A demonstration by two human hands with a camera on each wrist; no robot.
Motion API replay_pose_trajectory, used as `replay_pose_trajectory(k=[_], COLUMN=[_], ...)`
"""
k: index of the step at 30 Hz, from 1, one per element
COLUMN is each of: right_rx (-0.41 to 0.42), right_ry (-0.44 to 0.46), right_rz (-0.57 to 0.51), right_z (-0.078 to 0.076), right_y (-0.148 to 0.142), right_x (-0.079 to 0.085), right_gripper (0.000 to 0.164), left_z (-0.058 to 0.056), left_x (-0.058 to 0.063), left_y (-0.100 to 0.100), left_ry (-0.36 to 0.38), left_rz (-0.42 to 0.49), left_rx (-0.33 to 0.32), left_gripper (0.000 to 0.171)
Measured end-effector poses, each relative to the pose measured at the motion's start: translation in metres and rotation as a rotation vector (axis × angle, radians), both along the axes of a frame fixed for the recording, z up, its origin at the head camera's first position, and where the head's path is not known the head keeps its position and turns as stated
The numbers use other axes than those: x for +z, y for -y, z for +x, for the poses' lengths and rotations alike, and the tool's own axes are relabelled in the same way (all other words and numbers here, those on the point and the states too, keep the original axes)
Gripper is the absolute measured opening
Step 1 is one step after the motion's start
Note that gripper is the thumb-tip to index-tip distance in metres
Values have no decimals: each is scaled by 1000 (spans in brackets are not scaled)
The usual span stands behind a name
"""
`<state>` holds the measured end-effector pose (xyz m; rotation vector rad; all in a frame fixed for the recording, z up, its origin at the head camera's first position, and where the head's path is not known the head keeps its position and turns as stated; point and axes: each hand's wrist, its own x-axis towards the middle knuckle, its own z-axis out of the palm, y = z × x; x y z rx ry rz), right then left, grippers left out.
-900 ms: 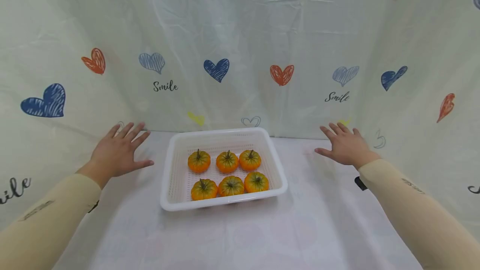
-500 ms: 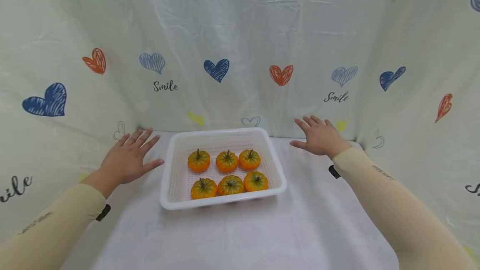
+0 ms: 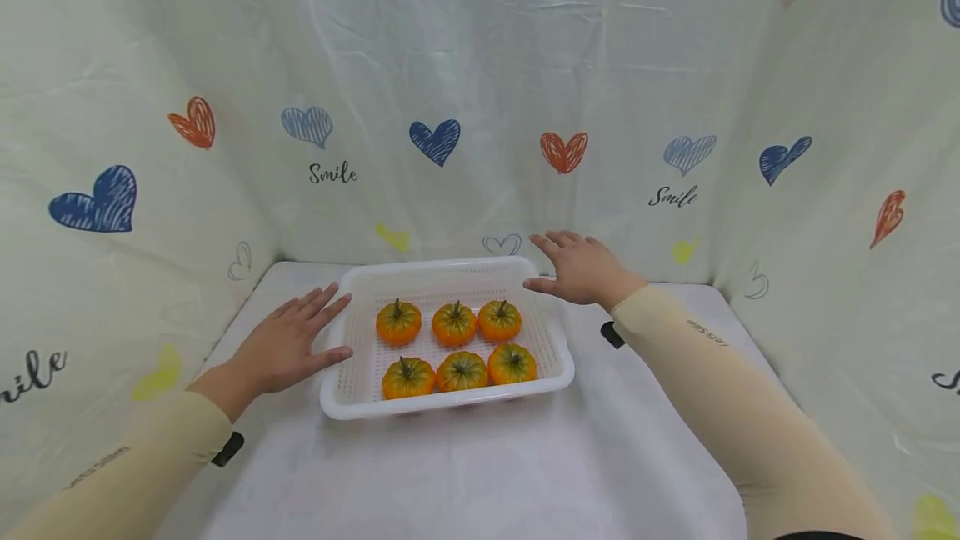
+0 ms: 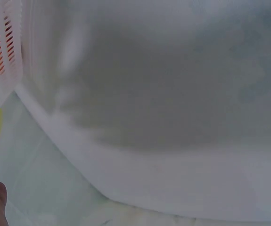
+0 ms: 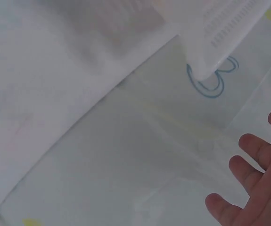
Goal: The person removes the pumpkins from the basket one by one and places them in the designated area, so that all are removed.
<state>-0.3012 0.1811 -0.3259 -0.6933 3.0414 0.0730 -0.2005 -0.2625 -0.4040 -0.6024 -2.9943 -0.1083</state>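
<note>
A white plastic basket (image 3: 450,408) with perforated walls stands on the table in the head view. Inside it lie several small orange-and-green pumpkins in two rows, among them a front left pumpkin (image 3: 408,378) and a back right pumpkin (image 3: 499,321). My left hand (image 3: 281,348) hovers by the basket's left side, fingers straight and thumb out over the rim. Over the back right corner my right hand (image 3: 581,269) is held with fingers spread. Neither hand holds anything; whether either touches the rim cannot be told. Part of the basket's wall (image 4: 2,42) shows in the left wrist view.
A white cloth covers the table (image 3: 465,482). Behind and at both sides hangs a pale curtain (image 3: 480,57) printed with hearts and "Smile". The table's back edge meets the curtain just behind the basket.
Both hands have moved inward to the basket, the left one rightward and the right one leftward by a larger distance. Basket and pumpkins stay in place.
</note>
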Motion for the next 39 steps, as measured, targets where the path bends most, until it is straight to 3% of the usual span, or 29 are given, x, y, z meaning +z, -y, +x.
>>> replay_pose_trajectory(k=[9, 18, 29, 39], right_rx=[77, 108, 102, 91], right_ry=[80, 210, 358, 409], right_rz=[-30, -118, -302, -332], right_z=[0, -2, -7, -11], right_y=[48, 85, 93, 94], right_x=[-9, -32, -59, -71], right_gripper=[87, 83, 81, 83], left_z=[5, 6, 5, 5], left_x=[-12, -20, -23, -28], left_y=[-4, -6, -7, -5], left_ry=[20, 26, 1, 3], left_rz=[73, 132, 124, 158], left_rx=[9, 17, 11, -1], left_gripper=[91, 93, 92, 90])
